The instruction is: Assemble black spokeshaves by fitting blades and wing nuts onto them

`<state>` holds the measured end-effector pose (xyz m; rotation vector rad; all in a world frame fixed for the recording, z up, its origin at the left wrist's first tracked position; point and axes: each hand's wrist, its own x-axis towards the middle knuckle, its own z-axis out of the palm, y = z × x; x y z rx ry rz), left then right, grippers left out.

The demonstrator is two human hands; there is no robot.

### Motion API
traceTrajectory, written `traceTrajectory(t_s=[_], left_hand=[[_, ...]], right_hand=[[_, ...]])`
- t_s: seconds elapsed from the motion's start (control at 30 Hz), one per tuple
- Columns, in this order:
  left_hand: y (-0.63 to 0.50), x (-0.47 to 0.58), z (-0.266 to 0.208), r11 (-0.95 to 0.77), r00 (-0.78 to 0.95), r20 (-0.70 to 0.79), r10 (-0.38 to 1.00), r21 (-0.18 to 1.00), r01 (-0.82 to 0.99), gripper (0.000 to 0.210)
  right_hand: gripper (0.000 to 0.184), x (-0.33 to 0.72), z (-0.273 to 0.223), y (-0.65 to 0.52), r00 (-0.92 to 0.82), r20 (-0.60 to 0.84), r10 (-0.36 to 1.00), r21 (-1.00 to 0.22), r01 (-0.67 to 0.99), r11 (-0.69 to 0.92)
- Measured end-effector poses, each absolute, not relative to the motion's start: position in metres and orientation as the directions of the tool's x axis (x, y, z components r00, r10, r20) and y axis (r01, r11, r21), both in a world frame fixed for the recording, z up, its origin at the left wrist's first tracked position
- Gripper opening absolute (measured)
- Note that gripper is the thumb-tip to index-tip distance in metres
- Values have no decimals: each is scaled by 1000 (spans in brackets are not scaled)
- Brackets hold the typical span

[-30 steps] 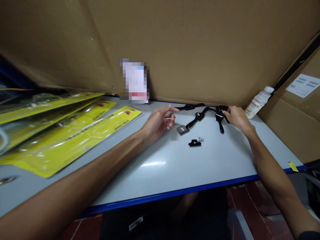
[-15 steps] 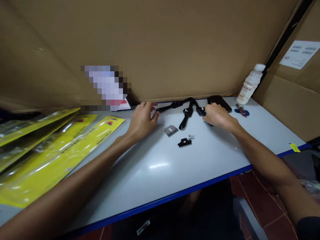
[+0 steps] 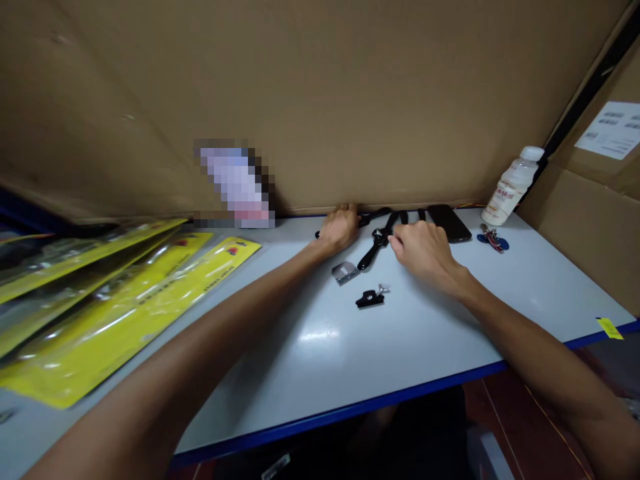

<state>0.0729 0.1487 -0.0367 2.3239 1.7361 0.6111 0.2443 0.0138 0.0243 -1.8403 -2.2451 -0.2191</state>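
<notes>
My left hand [image 3: 341, 227] is closed over a black spokeshave [image 3: 376, 215] at the back of the table, its handle ends showing on both sides. Between my hands another black spokeshave [image 3: 370, 256] lies at a slant. My right hand [image 3: 425, 252] has its fingers curled down on a further spokeshave [image 3: 404, 217]; its body is hidden beneath the hand. One more dark handle [image 3: 421, 215] pokes out behind those fingers. In front of my hands lie a loose slotted steel blade [image 3: 345, 273] and a small black clamp plate [image 3: 369, 299] with a silver thumbscrew.
Yellow-backed blister packs [image 3: 165, 300] are piled at the left. A pixelated upright item [image 3: 240, 187] leans on the cardboard wall [image 3: 350, 100]. To the right are a dark phone [image 3: 450, 223], keys [image 3: 494, 240] and a white bottle [image 3: 511, 190]. Blue edging [image 3: 350, 409] borders the table.
My left hand has moved right and back, from bare table onto the spokeshave there. My right hand stays by the right-hand spokeshaves, and their handles have shifted. The view has tilted slightly.
</notes>
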Motion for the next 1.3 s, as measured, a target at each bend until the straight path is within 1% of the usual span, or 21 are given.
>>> traceTrajectory(t_s=[0.1, 0.13, 0.17, 0.2, 0.27, 0.33, 0.37, 0.43, 0.5, 0.6, 0.63, 0.7, 0.83, 0.97, 1.03, 1.07, 1.13, 1.23, 1.3], left_hand=[[139, 51, -31, -232, 149, 206, 967, 477, 848, 22], [135, 42, -28, -208, 116, 203, 972, 524, 826, 21], [130, 33, -24, -175, 69, 195, 978, 603, 778, 20], [124, 25, -20, -138, 27, 169, 985, 692, 708, 18], [109, 12, -12, -42, -5, 51, 999, 861, 507, 13], [90, 3, -6, 51, 33, -67, 997, 938, 342, 8], [80, 0, -3, 105, 72, -127, 989, 961, 258, 9], [60, -5, 0, 209, 163, -224, 961, 972, 103, 11], [42, -8, 2, 293, 241, -280, 929, 956, -20, 13], [25, -14, 2, 362, 299, -303, 905, 918, -163, 14], [22, -15, 1, 394, 320, -315, 894, 891, -225, 12], [19, -18, 0, 408, 332, -305, 893, 859, -308, 11], [19, -17, -1, 413, 312, -312, 898, 841, -350, 20], [18, -13, -1, 406, 258, -328, 908, 841, -358, 26], [17, -12, -2, 381, 236, -313, 920, 856, -349, 26], [17, -11, -3, 366, 229, -301, 926, 865, -343, 26], [16, -9, -5, 331, 224, -268, 937, 885, -328, 24], [16, -8, -10, 277, 242, -208, 948, 914, -298, 19], [14, -7, -12, 227, 256, -157, 954, 936, -271, 17]], right_hand=[[27, 238, 19, 10, -313, 298, 902, -51, 938, 342], [27, 236, 16, 8, -357, 307, 882, -55, 919, 391], [26, 234, 13, 7, -398, 314, 862, -56, 899, 435], [24, 232, 10, 6, -438, 319, 840, -58, 876, 479], [18, 227, 3, 4, -528, 321, 786, -69, 815, 576], [16, 225, -3, 3, -606, 313, 731, -109, 742, 662], [17, 224, -6, 3, -635, 305, 709, -136, 708, 693], [23, 225, -10, 5, -668, 287, 687, -192, 662, 724], [27, 226, -10, 10, -671, 270, 691, -244, 646, 723], [32, 224, -3, 22, -681, 210, 701, -294, 640, 710], [35, 221, 1, 27, -696, 175, 697, -301, 636, 711], [37, 213, 9, 37, -736, 90, 671, -291, 625, 725], [37, 196, 18, 58, -766, -62, 640, -251, 632, 733], [36, 192, 18, 73, -680, -223, 699, -302, 730, 613], [33, 193, 18, 76, -652, -266, 711, -310, 756, 577], [32, 194, 19, 75, -654, -251, 713, -316, 752, 579], [27, 197, 19, 69, -677, -164, 717, -366, 717, 594], [18, 204, 17, 56, -660, 1, 751, -554, 625, 550], [21, 210, 14, 47, -594, 34, 803, -715, 548, 435]])
